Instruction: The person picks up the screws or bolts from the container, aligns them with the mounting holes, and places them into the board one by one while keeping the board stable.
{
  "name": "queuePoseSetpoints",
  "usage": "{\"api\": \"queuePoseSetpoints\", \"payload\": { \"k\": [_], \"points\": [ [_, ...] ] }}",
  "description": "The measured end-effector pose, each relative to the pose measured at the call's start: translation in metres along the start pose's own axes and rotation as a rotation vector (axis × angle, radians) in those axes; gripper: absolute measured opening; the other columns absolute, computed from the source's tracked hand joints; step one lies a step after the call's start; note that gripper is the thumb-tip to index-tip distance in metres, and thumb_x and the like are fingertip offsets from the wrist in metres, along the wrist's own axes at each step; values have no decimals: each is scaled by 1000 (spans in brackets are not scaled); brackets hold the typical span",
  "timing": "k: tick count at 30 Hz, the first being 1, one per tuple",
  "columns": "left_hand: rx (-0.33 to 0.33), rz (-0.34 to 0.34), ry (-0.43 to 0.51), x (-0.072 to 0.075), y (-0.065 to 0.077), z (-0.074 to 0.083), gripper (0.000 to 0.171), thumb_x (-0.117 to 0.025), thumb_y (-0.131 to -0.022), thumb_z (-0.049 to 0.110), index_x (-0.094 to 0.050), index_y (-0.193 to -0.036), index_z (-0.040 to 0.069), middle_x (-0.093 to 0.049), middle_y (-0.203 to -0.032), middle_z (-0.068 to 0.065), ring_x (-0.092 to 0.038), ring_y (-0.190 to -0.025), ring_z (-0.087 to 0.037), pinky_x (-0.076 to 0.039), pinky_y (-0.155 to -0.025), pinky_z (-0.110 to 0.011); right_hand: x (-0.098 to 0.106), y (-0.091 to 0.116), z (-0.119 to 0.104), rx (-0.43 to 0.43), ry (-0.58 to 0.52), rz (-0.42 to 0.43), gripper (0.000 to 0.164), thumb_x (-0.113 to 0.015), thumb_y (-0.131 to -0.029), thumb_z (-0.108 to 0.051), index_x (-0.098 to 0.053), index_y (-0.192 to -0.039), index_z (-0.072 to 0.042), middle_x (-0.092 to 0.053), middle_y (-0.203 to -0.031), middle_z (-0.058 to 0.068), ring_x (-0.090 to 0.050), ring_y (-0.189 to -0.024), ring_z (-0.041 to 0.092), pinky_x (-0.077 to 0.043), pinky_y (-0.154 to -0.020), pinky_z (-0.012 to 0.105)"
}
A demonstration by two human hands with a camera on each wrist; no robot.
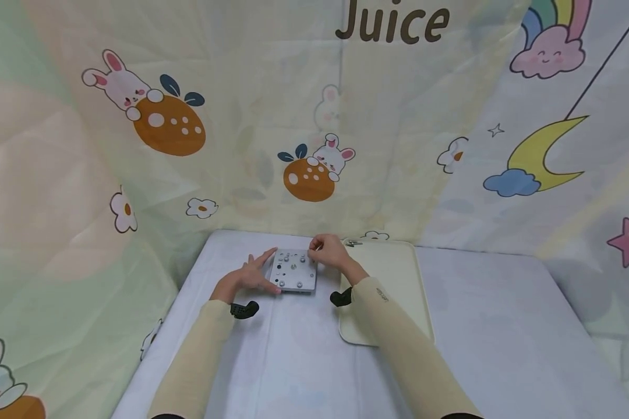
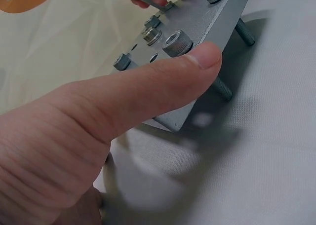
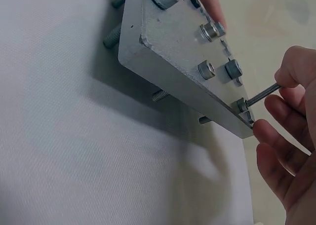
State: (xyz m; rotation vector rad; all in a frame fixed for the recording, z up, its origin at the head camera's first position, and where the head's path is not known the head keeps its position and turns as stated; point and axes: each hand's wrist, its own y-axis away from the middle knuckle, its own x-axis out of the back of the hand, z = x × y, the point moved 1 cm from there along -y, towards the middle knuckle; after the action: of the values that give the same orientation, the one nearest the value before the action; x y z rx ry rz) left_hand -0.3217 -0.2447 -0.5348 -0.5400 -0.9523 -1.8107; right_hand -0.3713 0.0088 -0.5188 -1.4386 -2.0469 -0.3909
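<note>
A thick grey metal plate (image 1: 308,279) with several socket-head bolts lies on the white cloth, their threaded ends sticking out below. My left hand (image 1: 247,274) holds the plate by its left side, fingers at the far corner and thumb (image 2: 163,79) along the near edge beside a large bolt head (image 2: 177,43). At the far right corner my right hand (image 1: 329,251) pinches a thin ridged metal rod (image 3: 264,94) between thumb and fingertips. The rod's lower end meets a small metal head (image 3: 241,105) on the plate; its upper end is hidden in my fingers.
A cream tray (image 1: 393,291) lies to the right, partly under my right forearm. Small metal pieces (image 1: 353,242) sit by its far left corner. A printed cloth backdrop (image 1: 251,116) rises behind the table (image 1: 493,337).
</note>
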Motion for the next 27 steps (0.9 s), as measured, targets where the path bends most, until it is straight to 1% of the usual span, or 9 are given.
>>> {"api": "queuePoseSetpoints", "payload": {
  "k": [4,7,13,16,21,27],
  "points": [
    [9,-11,-2,-3,0,-4,133,-90,-51,58,-11,-156,37,0,-162,-15,9,-140,-53,-6,-106,-71,-2,0,4,-30,-45,-5,3,-69,-85,-13,-67,-85,-11,-64,-83,0,-56,-71,16,-45,-57,27],
    [12,-5,-8,-5,0,-5,132,-89,-51,60,-11,-156,39,-1,-162,-13,10,-141,-51,-6,-106,-71,-2,0,6,-49,-62,-8,4,-69,-86,-15,-69,-87,-11,-64,-85,1,-56,-73,17,-46,-58,27],
    [-9,-14,-1,-7,1,-2,128,-88,-56,58,-10,-156,37,-1,-162,-11,15,-141,-48,-1,-105,-73,-1,0,4,-47,-74,18,5,-68,-87,-14,-69,-88,-10,-64,-87,2,-56,-76,18,-47,-62,28],
    [-1,-12,5,-5,3,0,129,-89,-55,57,-11,-156,38,-2,-163,-10,14,-141,-48,-2,-105,-72,-2,0,2,-44,-76,22,5,-68,-88,-14,-69,-89,-9,-65,-88,2,-57,-77,17,-48,-64,27],
    [2,-7,13,-1,5,3,131,-90,-52,58,-13,-156,37,-1,-162,-14,12,-140,-52,-4,-104,-74,-2,0,2,-57,-76,35,5,-68,-88,-14,-69,-89,-9,-65,-88,2,-57,-78,17,-47,-63,27],
    [7,-4,10,3,4,2,131,-91,-53,56,-13,-156,35,-1,-162,-15,10,-139,-54,-4,-105,-73,-1,0,1,-47,-109,36,4,-69,-87,-12,-69,-88,-8,-65,-87,2,-56,-77,18,-47,-63,27]
  ]
}}
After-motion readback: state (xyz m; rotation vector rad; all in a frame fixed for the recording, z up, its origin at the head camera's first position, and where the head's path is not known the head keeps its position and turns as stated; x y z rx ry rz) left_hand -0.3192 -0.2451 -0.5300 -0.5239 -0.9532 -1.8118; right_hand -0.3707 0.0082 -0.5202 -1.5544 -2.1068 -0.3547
